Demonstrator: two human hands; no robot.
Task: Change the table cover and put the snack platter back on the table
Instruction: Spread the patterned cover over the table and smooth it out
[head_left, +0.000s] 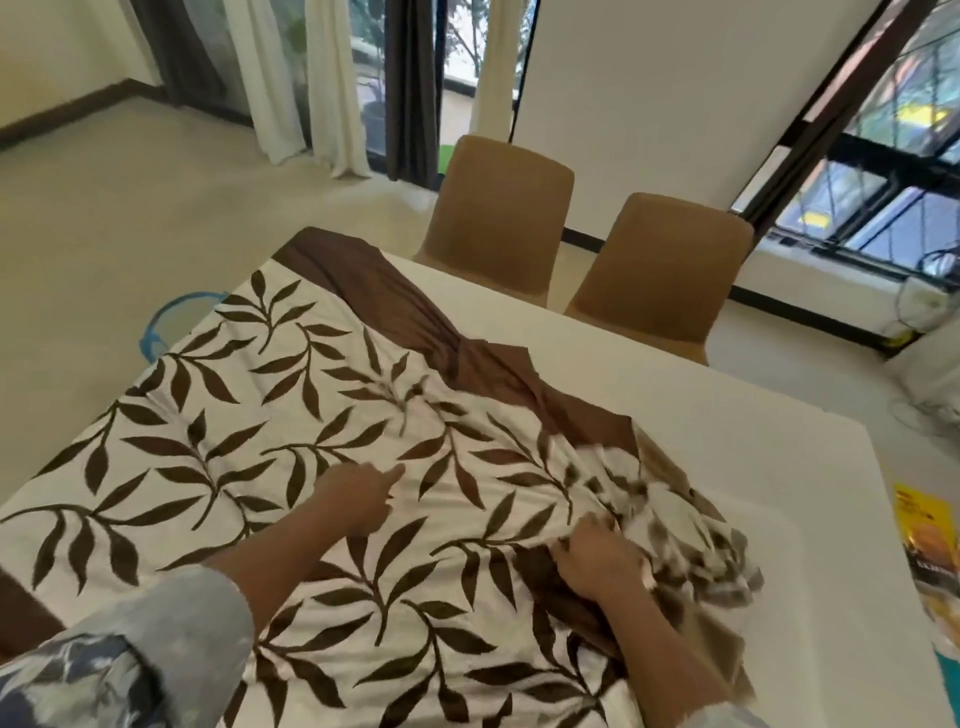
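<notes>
A white table (701, 431) fills the middle of the room. The table cover (234, 441), cream with brown leaf sprigs and a brown border, lies over its left and near part; the far and right part of the top is bare. The left hand (353, 499) rests on the cloth, forefinger stretched out flat; the other fingers are too blurred to tell. The right hand (597, 561) grips a bunched fold of the cover near the right edge, fingers curled into it.

Two tan chairs (498, 218) (660, 270) stand at the far side. Beyond them are a white wall, pale and dark curtains (332, 88) at a glass door, and a black-framed window (883, 171) to the right. A blue ring (171, 317) shows on the floor at the left. A yellow printed sheet (930, 551) lies at the table's right edge; its writing is unreadable.
</notes>
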